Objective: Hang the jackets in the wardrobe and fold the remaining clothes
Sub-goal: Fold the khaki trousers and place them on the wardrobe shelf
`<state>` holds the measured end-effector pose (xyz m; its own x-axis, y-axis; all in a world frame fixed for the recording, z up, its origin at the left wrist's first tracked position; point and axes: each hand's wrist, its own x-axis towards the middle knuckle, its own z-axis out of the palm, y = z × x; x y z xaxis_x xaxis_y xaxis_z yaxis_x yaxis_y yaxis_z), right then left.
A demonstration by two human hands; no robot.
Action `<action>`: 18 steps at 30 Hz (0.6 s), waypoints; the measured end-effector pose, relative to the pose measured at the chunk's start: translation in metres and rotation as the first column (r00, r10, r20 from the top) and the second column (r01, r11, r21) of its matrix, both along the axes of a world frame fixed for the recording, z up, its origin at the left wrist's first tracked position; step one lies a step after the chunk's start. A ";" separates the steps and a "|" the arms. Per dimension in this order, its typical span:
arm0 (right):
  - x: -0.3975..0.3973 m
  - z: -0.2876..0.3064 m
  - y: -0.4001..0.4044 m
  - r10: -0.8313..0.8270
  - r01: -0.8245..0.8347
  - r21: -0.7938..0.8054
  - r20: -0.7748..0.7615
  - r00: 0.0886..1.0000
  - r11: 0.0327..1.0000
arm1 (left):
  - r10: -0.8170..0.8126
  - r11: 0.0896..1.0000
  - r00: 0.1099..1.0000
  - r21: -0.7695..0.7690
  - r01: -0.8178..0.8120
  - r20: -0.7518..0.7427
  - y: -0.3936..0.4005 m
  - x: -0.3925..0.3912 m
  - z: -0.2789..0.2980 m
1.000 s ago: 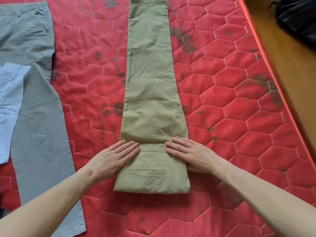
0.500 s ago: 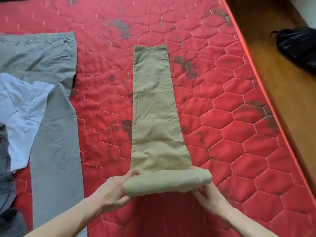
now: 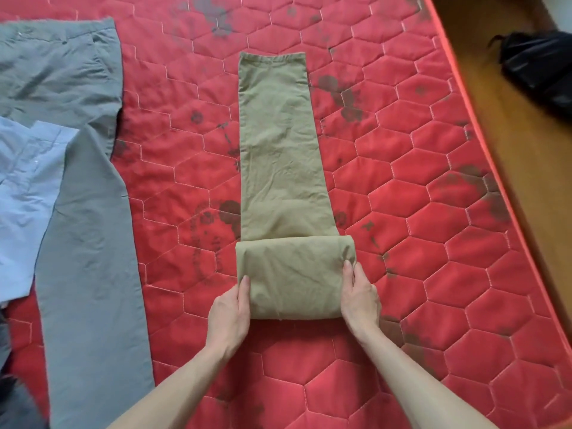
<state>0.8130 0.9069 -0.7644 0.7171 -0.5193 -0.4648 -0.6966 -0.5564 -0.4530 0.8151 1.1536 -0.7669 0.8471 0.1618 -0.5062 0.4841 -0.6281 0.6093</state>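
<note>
Now flattened since half a second ago, the folded end of the khaki cotton trousers (image 3: 280,168) lies on the quilted red mattress (image 3: 433,243), left hand (image 3: 230,311) and right hand (image 3: 360,300) gripping its sides.

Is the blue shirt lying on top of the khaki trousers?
No. The blue shirt lies on the grey trousers at the left, well apart from the khaki trousers.

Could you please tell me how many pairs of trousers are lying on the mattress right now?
2. The khaki trousers lie mid-mattress, their near end folded over. The grey trousers lie at the left, partly under a light blue shirt. More may lie beyond the frame.
</note>
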 end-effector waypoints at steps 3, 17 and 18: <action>0.005 0.003 0.003 -0.045 0.046 -0.035 0.025 0.999 0.998 | 0.072 0.996 0.993 0.056 -0.067 -0.088 -0.006 0.015 0.013; 0.015 0.006 0.004 0.269 -0.155 -0.301 0.389 0.881 0.941 | -0.149 0.918 0.925 0.396 -0.001 0.349 -0.024 0.013 0.003; 0.018 0.009 0.013 0.398 -0.267 -0.346 0.392 0.829 0.899 | -0.287 0.904 0.862 0.415 0.100 0.418 -0.027 0.014 0.002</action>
